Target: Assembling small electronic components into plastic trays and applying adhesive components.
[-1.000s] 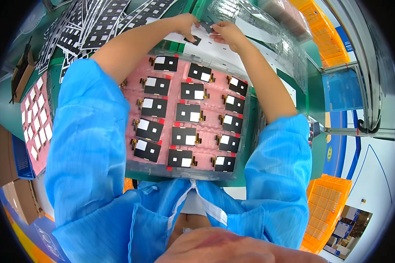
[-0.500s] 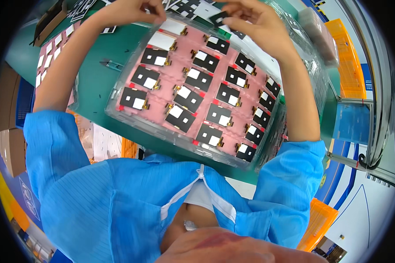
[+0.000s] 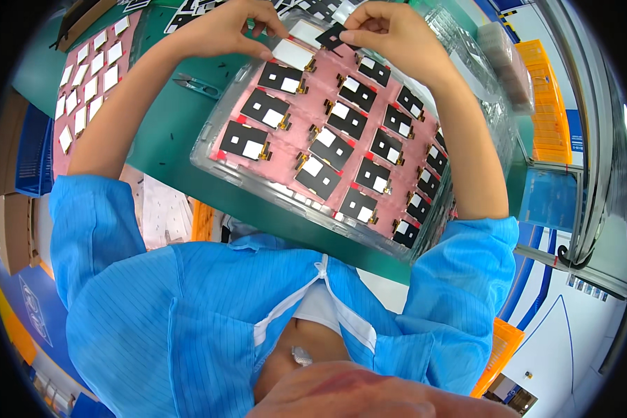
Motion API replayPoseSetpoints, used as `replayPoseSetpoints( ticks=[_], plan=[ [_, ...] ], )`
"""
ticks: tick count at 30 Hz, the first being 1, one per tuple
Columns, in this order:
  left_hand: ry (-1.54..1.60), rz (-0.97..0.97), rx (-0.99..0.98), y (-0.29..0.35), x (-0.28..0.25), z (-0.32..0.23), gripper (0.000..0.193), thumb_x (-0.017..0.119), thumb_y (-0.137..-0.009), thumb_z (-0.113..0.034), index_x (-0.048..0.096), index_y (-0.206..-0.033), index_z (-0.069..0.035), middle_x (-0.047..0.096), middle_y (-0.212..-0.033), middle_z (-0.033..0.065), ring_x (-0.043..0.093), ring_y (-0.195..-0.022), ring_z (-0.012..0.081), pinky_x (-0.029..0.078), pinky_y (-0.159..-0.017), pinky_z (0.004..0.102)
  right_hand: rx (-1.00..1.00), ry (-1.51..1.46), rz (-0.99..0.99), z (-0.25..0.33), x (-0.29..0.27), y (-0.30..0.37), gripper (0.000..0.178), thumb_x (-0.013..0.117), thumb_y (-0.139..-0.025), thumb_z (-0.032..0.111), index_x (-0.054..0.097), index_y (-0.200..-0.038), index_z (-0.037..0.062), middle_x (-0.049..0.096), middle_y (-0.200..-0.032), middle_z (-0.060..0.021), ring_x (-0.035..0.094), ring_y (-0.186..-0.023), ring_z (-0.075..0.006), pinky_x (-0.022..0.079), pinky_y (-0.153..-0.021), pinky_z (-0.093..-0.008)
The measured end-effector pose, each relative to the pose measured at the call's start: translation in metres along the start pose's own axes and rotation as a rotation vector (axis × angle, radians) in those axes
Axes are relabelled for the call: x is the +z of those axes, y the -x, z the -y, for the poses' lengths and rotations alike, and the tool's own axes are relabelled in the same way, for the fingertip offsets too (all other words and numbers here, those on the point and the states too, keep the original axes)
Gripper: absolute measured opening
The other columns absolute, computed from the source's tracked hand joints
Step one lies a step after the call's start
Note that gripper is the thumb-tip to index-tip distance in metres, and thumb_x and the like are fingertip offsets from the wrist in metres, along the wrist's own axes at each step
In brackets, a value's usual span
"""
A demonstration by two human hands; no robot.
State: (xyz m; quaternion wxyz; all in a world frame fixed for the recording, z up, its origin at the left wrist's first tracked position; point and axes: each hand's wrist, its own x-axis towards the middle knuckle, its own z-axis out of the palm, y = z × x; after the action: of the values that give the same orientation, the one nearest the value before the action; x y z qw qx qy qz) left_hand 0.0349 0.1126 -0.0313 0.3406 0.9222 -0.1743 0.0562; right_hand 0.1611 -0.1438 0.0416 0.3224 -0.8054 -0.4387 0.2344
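My right hand (image 3: pixel 391 33) pinches a thin black sheet (image 3: pixel 331 36) with a small square hole at its far left corner, just above the top of the clear plastic tray (image 3: pixel 200 152). My left hand (image 3: pixel 240 29) has thumb and forefinger apart at the edge of a plain white panel (image 3: pixel 292 53). A second white panel (image 3: pixel 306 32) lies beyond it, partly under the held sheet. Rows of similar panels on the tray's pink lining carry black sheets, such as this black-covered panel (image 3: pixel 245 141), each with a white patch and a gold flex tab.
Thread snips (image 3: pixel 198 85) lie on the green table (image 3: pixel 164 132) left of the tray. Farther left is a pink sheet (image 3: pixel 70 115) with several white panels. Clear plastic trays (image 3: pixel 491 90) and an orange crate (image 3: pixel 542 97) stand at the right.
My right hand has brought the black sheet left and down, over the white panels. My left hand has shifted slightly, its fingers spreading by the panel's edge. The tray sits farther right in view.
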Motion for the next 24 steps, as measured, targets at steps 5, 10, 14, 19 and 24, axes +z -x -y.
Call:
replayPoseSetpoints(
  ticks=[5, 10, 14, 19, 24],
  plan=[
    [0.227, -0.033, -0.015, -0.002, 0.001, -0.009, 0.032, 0.086, -0.078, -0.017, 0.076, -0.105, -0.004, 0.067, -0.094, 0.0035, 0.062, -0.085, 0.0137, 0.049, -0.074, 0.0287, -0.177, 0.07, -0.064, 0.012, 0.003, -0.006, 0.012, 0.074, -0.087, 0.009, 0.068, -0.093, 0.0011, 0.064, -0.077, 0.0002, 0.059, -0.075, -0.0079, 0.048, -0.067, -0.0267],
    [0.214, -0.006, -0.062, -0.001, 0.001, -0.006, 0.04, 0.09, -0.072, -0.018, 0.074, -0.105, -0.004, 0.064, -0.095, 0.0036, 0.059, -0.085, 0.0148, 0.047, -0.073, 0.0293, -0.076, -0.079, 0.108, 0.028, 0.014, -0.012, 0.016, 0.074, -0.084, 0.002, 0.063, -0.094, -0.0028, 0.064, -0.075, -0.0015, 0.057, -0.067, -0.0075, 0.046, -0.06, -0.0251],
    [0.194, -0.006, -0.066, -0.002, 0.001, -0.004, 0.039, 0.09, -0.071, -0.018, 0.073, -0.103, -0.003, 0.062, -0.092, 0.0032, 0.057, -0.082, 0.0141, 0.045, -0.071, 0.0291, -0.112, -0.083, 0.141, 0.001, 0.02, -0.038, 0.013, 0.076, -0.085, 0.004, 0.067, -0.091, -0.0035, 0.068, -0.076, -0.0031, 0.061, -0.068, -0.0076, 0.049, -0.061, -0.0248],
    [0.258, 0.002, -0.086, -0.002, 0.002, -0.004, 0.039, 0.09, -0.071, -0.018, 0.072, -0.102, -0.003, 0.061, -0.091, 0.0025, 0.056, -0.082, 0.0136, 0.045, -0.071, 0.0286, -0.109, -0.071, 0.175, -0.017, 0.03, -0.054, 0.011, 0.077, -0.085, 0.006, 0.069, -0.085, -0.0017, 0.068, -0.075, -0.0024, 0.061, -0.068, -0.0079, 0.049, -0.062, -0.0248],
    [0.239, 0.013, -0.102, 0.0, 0.0, -0.005, 0.039, 0.09, -0.071, -0.017, 0.072, -0.103, -0.002, 0.06, -0.092, 0.0022, 0.055, -0.083, 0.0131, 0.045, -0.072, 0.0282, -0.054, -0.063, 0.198, -0.023, 0.036, -0.06, 0.011, 0.076, -0.087, 0.008, 0.07, -0.086, -0.0019, 0.068, -0.075, -0.0026, 0.06, -0.067, -0.0082, 0.049, -0.062, -0.025]
  ],
)
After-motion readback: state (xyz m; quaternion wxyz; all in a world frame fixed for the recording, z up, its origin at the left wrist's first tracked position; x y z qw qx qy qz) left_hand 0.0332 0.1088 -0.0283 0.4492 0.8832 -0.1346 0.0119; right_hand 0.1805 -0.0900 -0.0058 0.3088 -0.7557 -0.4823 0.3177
